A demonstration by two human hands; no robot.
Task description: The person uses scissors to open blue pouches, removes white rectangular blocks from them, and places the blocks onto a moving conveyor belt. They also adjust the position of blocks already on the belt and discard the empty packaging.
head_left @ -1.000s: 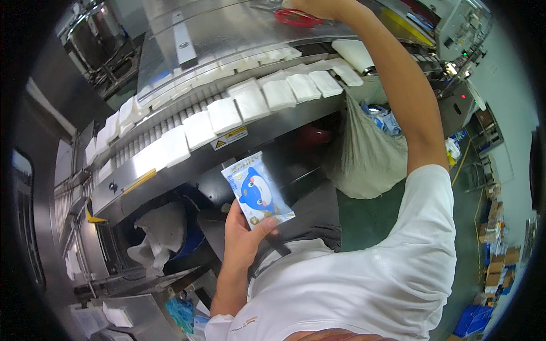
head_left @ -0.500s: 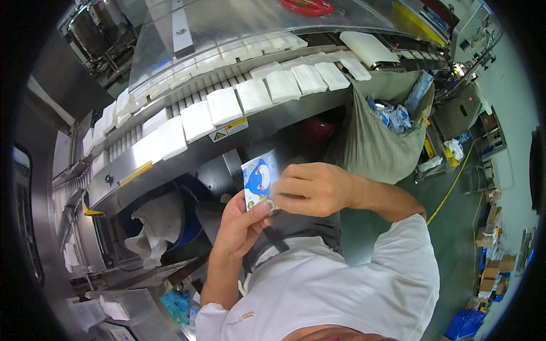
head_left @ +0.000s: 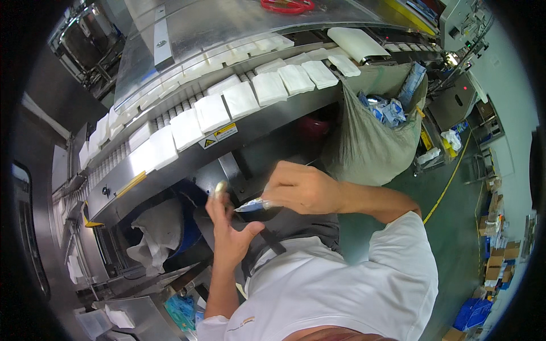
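Between my hands is a small flat packet (head_left: 250, 206), white and blue, seen nearly edge-on. My right hand (head_left: 301, 188) grips its right end with bent fingers. Beside its left end my left hand (head_left: 229, 227) is spread, thumb apart from the fingers, holding nothing. A pale cover sits on one left fingertip. Both hands are over my lap, on the near side of the conveyor (head_left: 216, 136). Folded white pads (head_left: 211, 112) lie in rows along that conveyor.
A grey-green cloth bag (head_left: 369, 131) hangs at the conveyor's right end, with crumpled blue-white wrappers (head_left: 392, 111) inside. A white cloth (head_left: 153, 227) hangs below left. A red ring-shaped object (head_left: 287, 5) lies on the machine top. Cardboard boxes (head_left: 495, 258) stand far right.
My left hand has let go of the packet and opened. My right hand now holds it, turned from face-up to nearly edge-on. The whole view has shifted slightly.
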